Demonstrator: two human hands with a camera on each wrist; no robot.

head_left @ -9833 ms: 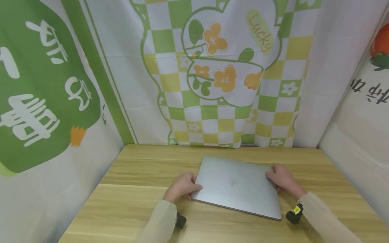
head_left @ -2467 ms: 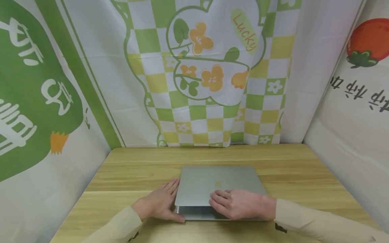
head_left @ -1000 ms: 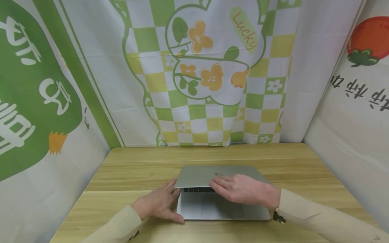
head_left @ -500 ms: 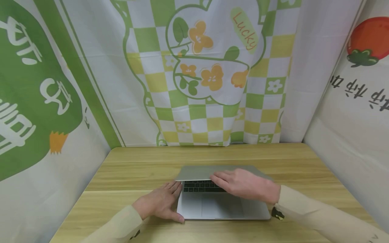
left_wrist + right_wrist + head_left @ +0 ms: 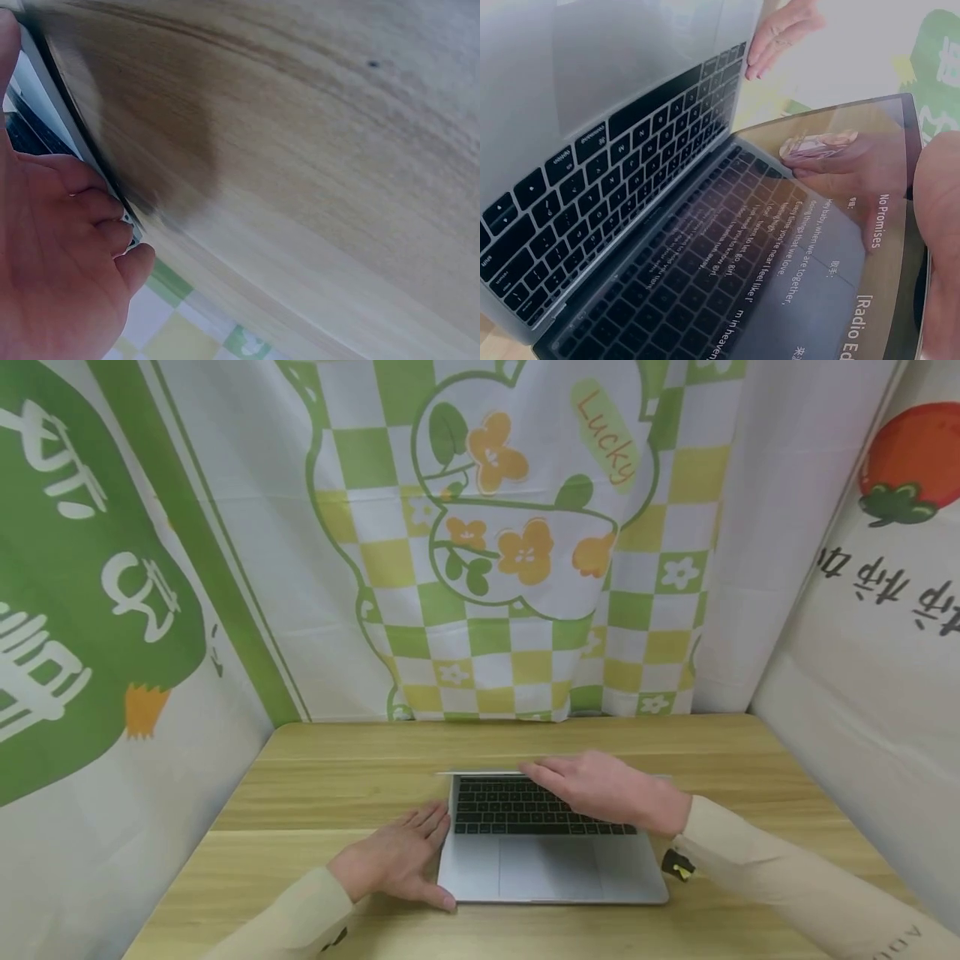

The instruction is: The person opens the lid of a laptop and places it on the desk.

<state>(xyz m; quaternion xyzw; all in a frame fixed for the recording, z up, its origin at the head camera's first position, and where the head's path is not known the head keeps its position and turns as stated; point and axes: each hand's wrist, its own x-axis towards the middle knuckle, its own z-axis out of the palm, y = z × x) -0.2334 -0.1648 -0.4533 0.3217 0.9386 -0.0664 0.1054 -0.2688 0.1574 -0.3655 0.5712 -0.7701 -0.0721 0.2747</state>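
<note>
A silver laptop (image 5: 551,867) lies on the wooden table with its black keyboard (image 5: 510,807) uncovered. Its lid (image 5: 476,772) is raised and appears almost edge-on in the head view. My right hand (image 5: 611,787) holds the lid at its upper edge; the thumb is hidden there. My left hand (image 5: 397,858) rests flat along the base's left side, fingers straight and thumb at the front corner. From the right wrist, the lit screen (image 5: 802,247) shows song lyrics and reflects the left hand. Only a strip of the laptop's edge (image 5: 64,101) shows in the left wrist view.
The wooden table (image 5: 337,785) ends at a green and white checked curtain (image 5: 480,643) behind the laptop. Printed cloth walls (image 5: 862,635) stand at both sides. A small black device (image 5: 678,866) sits under the right wrist.
Earlier both hands held the shut laptop at an angle; then it lay straight. My right hand has swung the lid up and back, uncovering the keyboard. The left hand has stayed beside the base.
</note>
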